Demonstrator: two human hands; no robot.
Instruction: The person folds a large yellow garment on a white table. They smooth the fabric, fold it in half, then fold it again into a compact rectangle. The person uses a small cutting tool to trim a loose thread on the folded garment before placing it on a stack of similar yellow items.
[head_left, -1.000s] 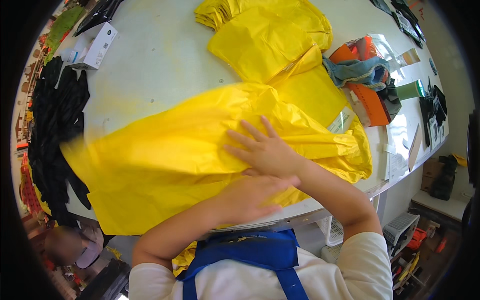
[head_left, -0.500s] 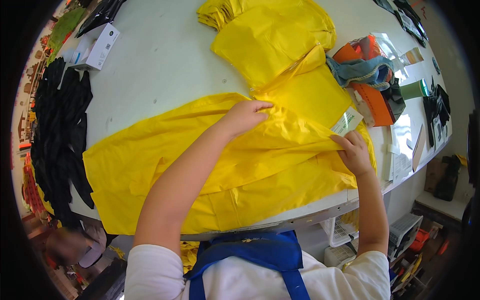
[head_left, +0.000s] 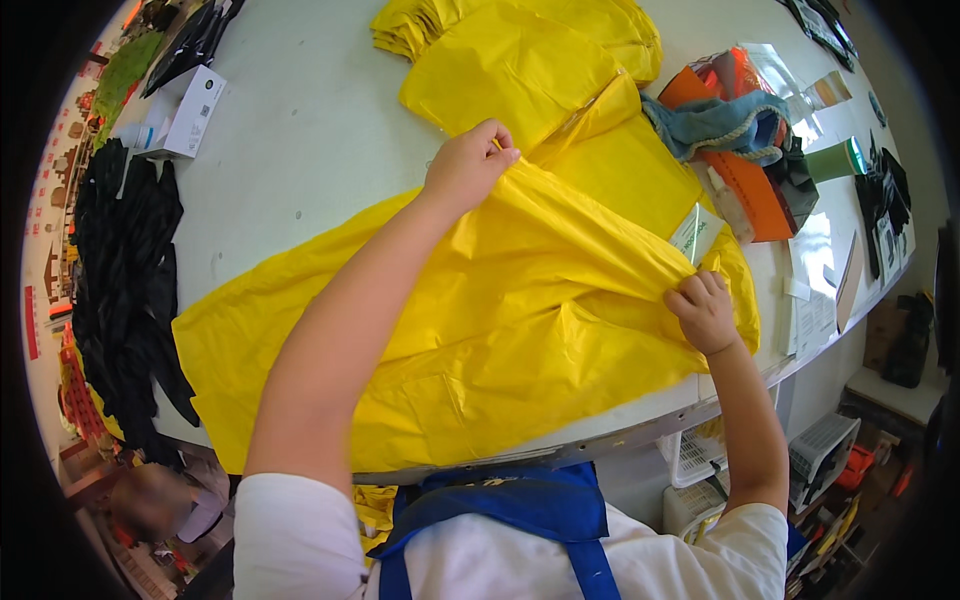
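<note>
A large yellow rain garment (head_left: pixel 480 330) of smooth, slightly shiny fabric lies spread across the near side of the table, with a square pocket-like patch toward the near edge. My left hand (head_left: pixel 468 168) pinches its far edge and lifts it a little, so the fabric pulls into folds. At the right, my right hand (head_left: pixel 704 312) is closed on the same edge, which stretches taut between the two hands. A white card in a clear sleeve (head_left: pixel 697 235) lies just beyond my right hand. Behind the garment rests a pile of folded yellow garments (head_left: pixel 520 70).
Black cloth pieces (head_left: pixel 125 290) hang over the table's left edge, near a white box (head_left: pixel 188 115). At the right are an orange box (head_left: pixel 750 200), a blue cloth with rope trim (head_left: pixel 725 125), a green roll (head_left: pixel 835 160) and papers. White baskets (head_left: pixel 695 455) stand below the table's edge.
My left hand has moved up and away from me, raising the garment's edge. My right hand has shifted slightly, still gripping. The fabric between them is now tauter, with new folds.
</note>
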